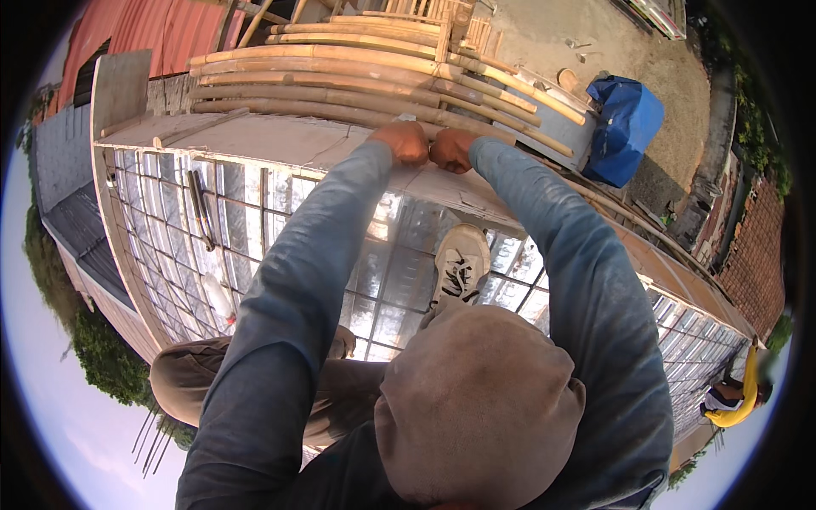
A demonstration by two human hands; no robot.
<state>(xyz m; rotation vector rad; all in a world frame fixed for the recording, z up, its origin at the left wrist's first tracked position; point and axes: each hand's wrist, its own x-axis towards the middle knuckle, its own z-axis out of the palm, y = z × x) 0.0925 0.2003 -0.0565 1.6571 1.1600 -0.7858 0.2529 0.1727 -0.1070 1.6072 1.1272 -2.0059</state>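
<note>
Both my arms, in blue-grey sleeves, reach forward to the wooden formwork board (314, 140) along the deck's far edge. My left hand (399, 143) is closed into a fist over this board. Close beside it, my right hand (453, 150) is closed too, knuckles up. Whatever the fingers hold is hidden beneath them. A small pale piece (406, 117) shows just beyond the left hand. Below the hands, a grid of thin steel bars (378, 297) lies over shiny metal decking (412, 223).
My shoe (459, 268) stands on the grid. A dark long-handled tool (201, 208) and a white bottle (218, 295) lie to the left. Bamboo poles (314, 68) are past the edge, with a blue tarp (625, 127) lower down. A person in yellow (738, 399) crouches far right.
</note>
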